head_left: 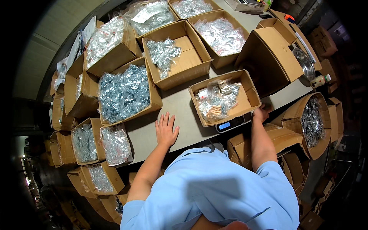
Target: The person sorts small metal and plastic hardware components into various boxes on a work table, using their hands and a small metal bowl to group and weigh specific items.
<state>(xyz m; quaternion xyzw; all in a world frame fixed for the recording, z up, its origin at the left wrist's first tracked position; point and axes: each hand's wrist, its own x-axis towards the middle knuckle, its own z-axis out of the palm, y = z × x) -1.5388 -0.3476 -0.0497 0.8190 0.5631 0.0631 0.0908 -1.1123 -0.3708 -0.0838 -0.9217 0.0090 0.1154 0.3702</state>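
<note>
On a pale worktable [184, 119], seen from above, a shallow open cardboard box [250, 92] is sitting to the right of centre, in front of a person in a light blue shirt [230, 176]. It is resting over a dark scale [230, 125], whose lit blue display is peeking out beneath the near side. Inside, clear bags of small parts [218, 99] are filling the left and middle, leaving bare cardboard showing at the right end.

The box's long axis is running left to right on a slant, its right end angling away from the person. The right hand [260, 114] is the nearer one, lying right beside the near right corner. Its fingers are partly hidden, so whether they are gripping the box, touching it or holding the table edge, I cannot tell.

The left hand [166, 129] is lying palm down on the table, fingers spread and holding nothing, well apart from the box's left end. Beyond it, a larger box of bagged metallic parts [124, 92] is standing.
</note>
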